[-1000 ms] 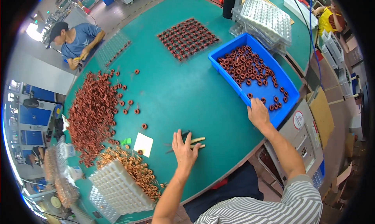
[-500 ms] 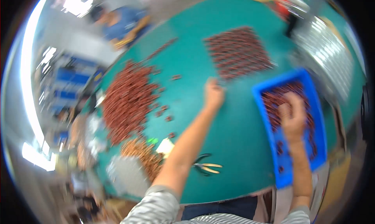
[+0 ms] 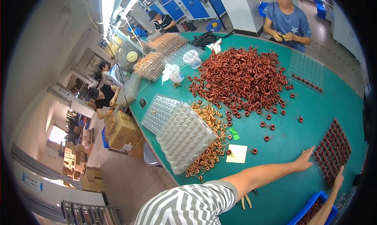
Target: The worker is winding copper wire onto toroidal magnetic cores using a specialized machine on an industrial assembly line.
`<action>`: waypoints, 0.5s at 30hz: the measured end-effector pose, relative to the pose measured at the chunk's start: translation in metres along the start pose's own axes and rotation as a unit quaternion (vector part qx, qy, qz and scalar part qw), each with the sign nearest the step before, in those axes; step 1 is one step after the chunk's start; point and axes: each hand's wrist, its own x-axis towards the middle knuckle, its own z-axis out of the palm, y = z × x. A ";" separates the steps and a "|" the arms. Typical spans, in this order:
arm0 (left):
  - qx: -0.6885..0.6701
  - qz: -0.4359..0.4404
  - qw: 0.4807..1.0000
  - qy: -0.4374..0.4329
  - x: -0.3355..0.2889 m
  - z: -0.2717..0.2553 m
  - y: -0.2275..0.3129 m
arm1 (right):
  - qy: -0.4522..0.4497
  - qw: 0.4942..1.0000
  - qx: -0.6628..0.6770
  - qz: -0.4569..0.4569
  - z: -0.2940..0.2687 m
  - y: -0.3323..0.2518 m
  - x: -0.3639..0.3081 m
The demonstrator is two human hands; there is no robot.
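Handling clear plastic tray (image 3: 320, 173) of dark-red ring-shaped coils (image 3: 333, 149) near right edge of green table (image 3: 290, 140).
Bracketing it with left hand (image 3: 304, 160) at left corner, right hand (image 3: 339, 178) at lower-right edge; cannot tell whether pinching or spread.

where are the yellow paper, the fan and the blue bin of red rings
Yellow paper (image 3: 238, 154), head view: bare middle.
Fan (image 3: 132, 56), head view: hub.
Blue bin (image 3: 308, 207), head view: left rim.

A fan (image 3: 132, 56) stands left of blue cabinets (image 3: 193, 4), with a cardboard box (image 3: 125, 127) nearer.
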 end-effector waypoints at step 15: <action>-0.024 -0.095 0.977 -0.191 0.103 -0.206 -0.020 | -0.079 0.979 0.185 -0.041 0.095 -0.139 -0.231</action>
